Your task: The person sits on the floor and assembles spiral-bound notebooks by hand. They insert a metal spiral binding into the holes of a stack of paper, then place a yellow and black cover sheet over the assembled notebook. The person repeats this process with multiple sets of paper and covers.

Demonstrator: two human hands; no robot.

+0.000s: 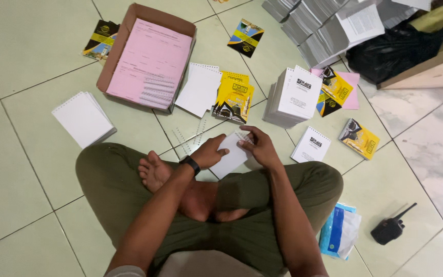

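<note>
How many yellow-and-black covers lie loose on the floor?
5: one left of the cardboard box, one above it to the right, a yellow stack, one on pink paper, one far right. Others may be hidden.

An open brown cardboard box (129, 38) is seen on the floor at upper left, filled with pink sheets (149, 61). A black plastic bag (393, 51) is seen at upper right beside grey paper stacks. A blue-and-white plastic packet (338, 231) is found near the right knee. White rectangular labels with black print are seen on the white booklet stack (298, 92) and the single booklet (311, 145).
</note>
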